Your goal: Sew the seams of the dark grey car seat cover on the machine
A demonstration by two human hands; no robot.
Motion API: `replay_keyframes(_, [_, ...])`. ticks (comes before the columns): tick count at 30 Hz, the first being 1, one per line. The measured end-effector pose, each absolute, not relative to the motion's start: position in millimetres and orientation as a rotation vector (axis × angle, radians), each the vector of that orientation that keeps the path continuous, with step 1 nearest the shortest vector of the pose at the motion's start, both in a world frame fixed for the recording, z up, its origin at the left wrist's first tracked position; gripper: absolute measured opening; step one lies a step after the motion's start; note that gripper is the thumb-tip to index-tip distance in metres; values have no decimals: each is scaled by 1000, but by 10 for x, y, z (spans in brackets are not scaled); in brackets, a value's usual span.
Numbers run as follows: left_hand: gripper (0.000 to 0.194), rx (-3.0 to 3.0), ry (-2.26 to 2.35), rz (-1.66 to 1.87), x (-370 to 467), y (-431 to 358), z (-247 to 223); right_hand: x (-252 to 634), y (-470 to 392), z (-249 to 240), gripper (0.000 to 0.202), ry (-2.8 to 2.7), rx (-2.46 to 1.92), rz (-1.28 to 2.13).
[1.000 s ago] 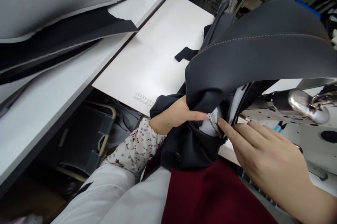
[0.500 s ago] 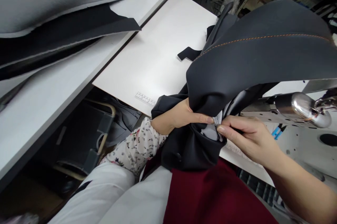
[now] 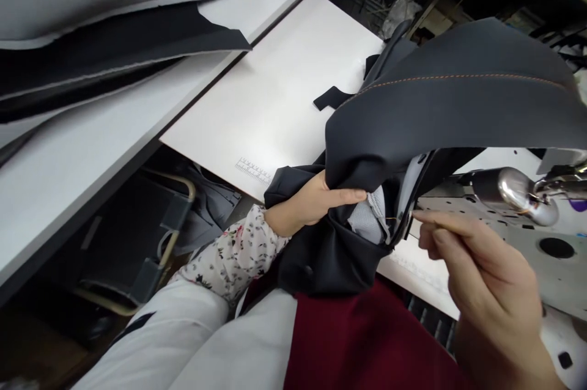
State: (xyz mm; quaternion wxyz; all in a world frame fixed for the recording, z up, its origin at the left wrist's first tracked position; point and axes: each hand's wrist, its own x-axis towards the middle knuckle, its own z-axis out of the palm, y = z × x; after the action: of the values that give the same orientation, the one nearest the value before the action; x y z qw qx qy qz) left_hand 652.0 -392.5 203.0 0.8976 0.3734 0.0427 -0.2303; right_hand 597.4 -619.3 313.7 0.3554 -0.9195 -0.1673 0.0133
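A black leather-like cover (image 3: 435,112) with a row of orange stitching is bunched over the table and my lap. My left hand (image 3: 316,200) grips its folded edge, thumb on top and the other fingers hidden under the material. Beside that thumb the fold gapes, showing light grey fabric backing (image 3: 364,226) and a seam. From this seam a short orange thread (image 3: 391,218) runs toward my right hand (image 3: 481,274). The right hand is closed, just right of the fold, its index finger and thumb pinched at the thread's end.
To the right is a sewing machine with a shiny rounded metal part (image 3: 516,188). The white tabletop (image 3: 279,96) carries a printed ruler (image 3: 254,170). Black cut pieces (image 3: 137,41) are stacked on the left table. A dark chair (image 3: 132,237) stands below.
My right hand has let go of the grey seam and moved right, toward me, with orange thread now showing between. The fold gapes wider. My left hand keeps its grip.
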Motion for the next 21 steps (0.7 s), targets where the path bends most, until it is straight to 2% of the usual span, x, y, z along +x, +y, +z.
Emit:
replay_keyframes(5, [43, 711, 131, -454, 6487, -3936, 2011, 6135, -6083, 3093, 40, -882, -2632, -169])
replay_keyframes(9, [42, 751, 91, -427, 6497, -3937, 1984, 6222, -6030, 3119, 44, -1178, -2768, -236])
replay_keyframes(15, [48, 861, 47, -385, 6511, -3925, 1988, 6238, -5968, 3220, 45, -1321, -2848, -250])
replay_keyframes(21, [33, 760, 8, -431, 6520, -3912, 2031, 6229, -5926, 3260, 38, -1372, -2847, -238])
